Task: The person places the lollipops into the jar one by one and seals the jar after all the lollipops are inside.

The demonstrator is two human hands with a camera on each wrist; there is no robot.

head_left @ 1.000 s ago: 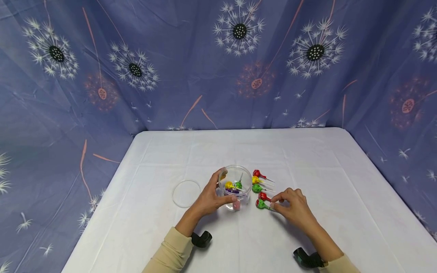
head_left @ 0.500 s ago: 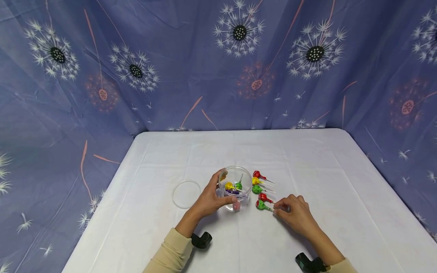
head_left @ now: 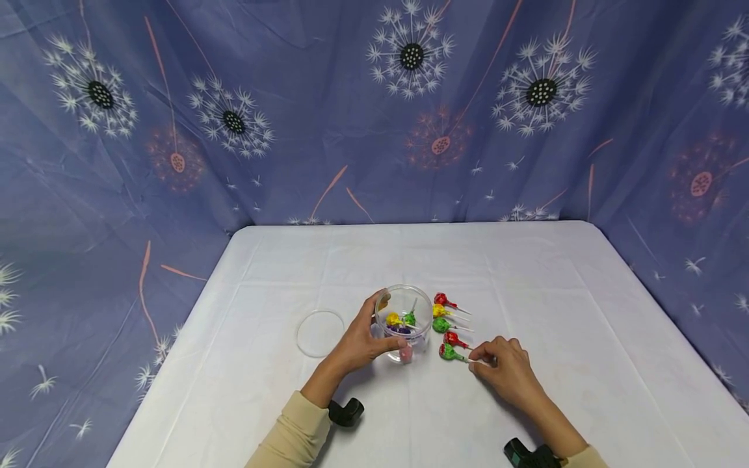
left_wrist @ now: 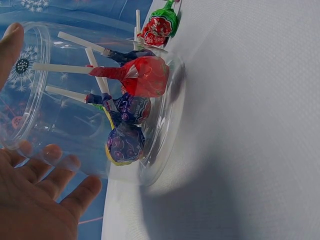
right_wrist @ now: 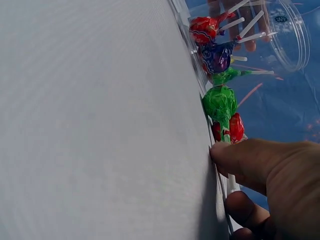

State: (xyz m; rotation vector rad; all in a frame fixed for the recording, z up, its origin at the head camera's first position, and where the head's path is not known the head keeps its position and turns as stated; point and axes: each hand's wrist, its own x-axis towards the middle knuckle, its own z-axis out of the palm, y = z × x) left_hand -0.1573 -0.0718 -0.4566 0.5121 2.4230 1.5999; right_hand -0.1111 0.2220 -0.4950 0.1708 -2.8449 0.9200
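Jar [head_left: 404, 299]: clear plastic, standing mouth-up on the desk [head_left: 526, 273], part full of lollipops.

Inside the jar: yellow lollipop [head_left: 393, 318] and green-wrapped lollipop [head_left: 409, 319] easy to spot from above, plus purple lollipops [left_wrist: 125, 142] and a red-wrapped lollipop [left_wrist: 147, 76] in the left wrist view. Sticks all crossing, so kinda hard to count.

Left hand [head_left: 357, 344]: wrapped round the jar, thumb on the near side, fingers round the far left, so clamped on it.

Right hand [head_left: 506, 367]: thumb and index finger together, pinching the stick end of the front green lollipop [head_left: 447, 351]. Other fingers bent.

Front green lollipop: nearest of the loose ones, lying on the desk, candy end toward the jar, red patch on the wrapper.

Rest of the row: just right of the jar, going away from the person: near red lollipop [head_left: 453, 338], plain green lollipop [head_left: 440, 325], loose yellow lollipop [head_left: 437, 311], far red lollipop [head_left: 441, 299]. Sticks all pointing rightish.

Lid [head_left: 296, 335]: clear, round, flat on the desk, left of the left hand.

Wrists: black camera [head_left: 346, 413] on the left one, beige sleeve [head_left: 292, 429] behind it.

Backdrop: blue curtain [head_left: 328, 130], dandelion print.
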